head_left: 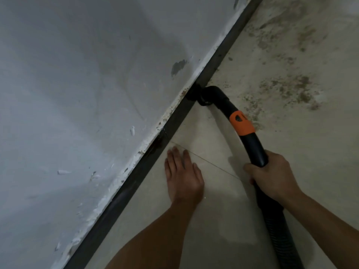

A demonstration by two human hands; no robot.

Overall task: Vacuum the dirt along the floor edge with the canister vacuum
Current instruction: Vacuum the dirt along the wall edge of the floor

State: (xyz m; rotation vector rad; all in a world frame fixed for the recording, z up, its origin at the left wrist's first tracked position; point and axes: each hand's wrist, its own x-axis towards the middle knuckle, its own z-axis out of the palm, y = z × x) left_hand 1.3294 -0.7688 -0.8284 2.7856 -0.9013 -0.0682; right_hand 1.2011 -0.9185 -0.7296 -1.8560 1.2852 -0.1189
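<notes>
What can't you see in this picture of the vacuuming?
All in the head view:
- The canister is out of frame; the hose runs off the bottom edge.
- The nozzle mouth is hidden, black against the dark strip.
- Most of the right hand fingers are hidden behind the tube.
- The left hand covers its own palm, so whether it presses the floor is unclear.

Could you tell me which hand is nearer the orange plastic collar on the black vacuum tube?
Right. The right hand grips the black vacuum tube just below the orange plastic collar; the left hand lies flat on the beige floor tile, farther away.
</notes>
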